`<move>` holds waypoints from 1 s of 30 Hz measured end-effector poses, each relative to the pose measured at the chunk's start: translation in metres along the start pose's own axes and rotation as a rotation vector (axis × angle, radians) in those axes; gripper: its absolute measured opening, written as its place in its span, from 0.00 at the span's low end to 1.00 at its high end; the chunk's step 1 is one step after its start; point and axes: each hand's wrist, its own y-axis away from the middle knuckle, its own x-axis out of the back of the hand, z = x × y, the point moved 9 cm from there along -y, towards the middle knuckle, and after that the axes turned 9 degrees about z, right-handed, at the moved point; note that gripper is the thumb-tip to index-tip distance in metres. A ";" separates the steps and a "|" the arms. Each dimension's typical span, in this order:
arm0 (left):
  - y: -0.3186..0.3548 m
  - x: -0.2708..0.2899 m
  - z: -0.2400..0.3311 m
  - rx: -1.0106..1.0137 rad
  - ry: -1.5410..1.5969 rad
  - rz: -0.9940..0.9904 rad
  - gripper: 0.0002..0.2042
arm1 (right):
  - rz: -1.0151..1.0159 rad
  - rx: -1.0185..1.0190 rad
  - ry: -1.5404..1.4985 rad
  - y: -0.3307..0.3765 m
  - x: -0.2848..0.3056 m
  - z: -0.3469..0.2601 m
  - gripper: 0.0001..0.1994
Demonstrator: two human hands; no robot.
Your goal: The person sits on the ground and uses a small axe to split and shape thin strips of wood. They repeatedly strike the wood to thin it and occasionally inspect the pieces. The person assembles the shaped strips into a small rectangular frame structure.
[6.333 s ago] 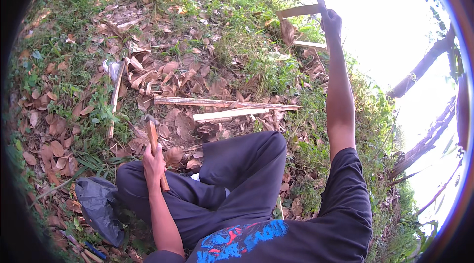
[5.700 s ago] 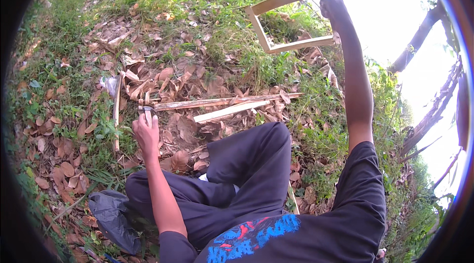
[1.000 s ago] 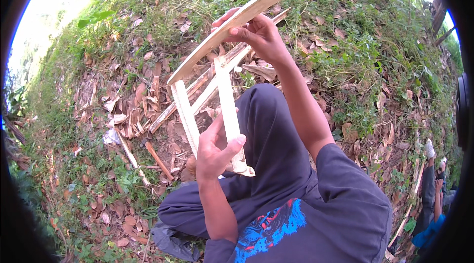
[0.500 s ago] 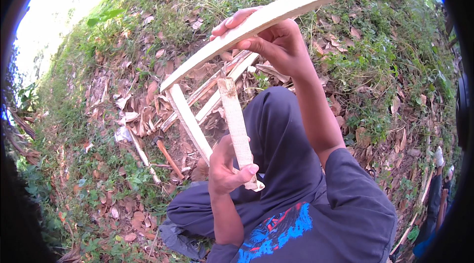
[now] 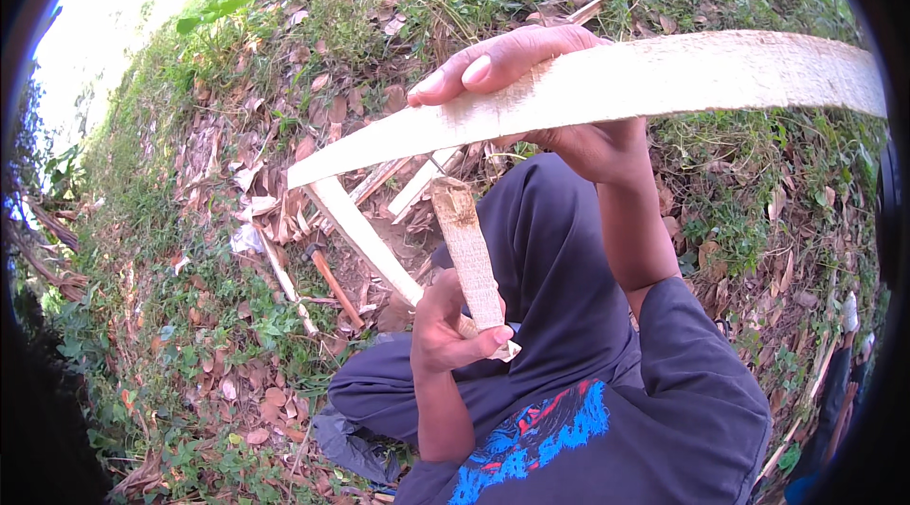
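My right hand is closed around a long pale wooden strip, raised in front of me with its broad face showing. My left hand, thumb across the front, grips a short wooden piece that stands tilted. A thin dark spike, perhaps a nail, sticks up by that piece's top end. Another narrow wooden strip slants from my left hand up to the left end of the long strip, where the two meet. Whether they are fastened there I cannot tell.
A hammer with an orange-brown handle lies on the ground to the left, beside a thin stick. White plastic and wood shavings lie near it. More wooden strips rest beyond my bent knee, amid grass and dry leaves.
The long strip has tilted, its right end lower and its broad face turned into view. My right hand has moved slightly right. The left hand keeps its grip on the short piece.
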 end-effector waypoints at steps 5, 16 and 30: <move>-0.003 0.005 -0.005 0.027 -0.096 0.053 0.25 | -0.086 0.006 0.042 0.000 -0.007 -0.004 0.17; -0.003 -0.002 -0.019 0.108 0.134 0.027 0.22 | -0.270 0.089 0.091 0.000 -0.028 -0.018 0.26; -0.001 -0.001 -0.022 0.092 0.220 0.042 0.21 | -0.283 0.145 0.022 0.000 -0.031 -0.005 0.22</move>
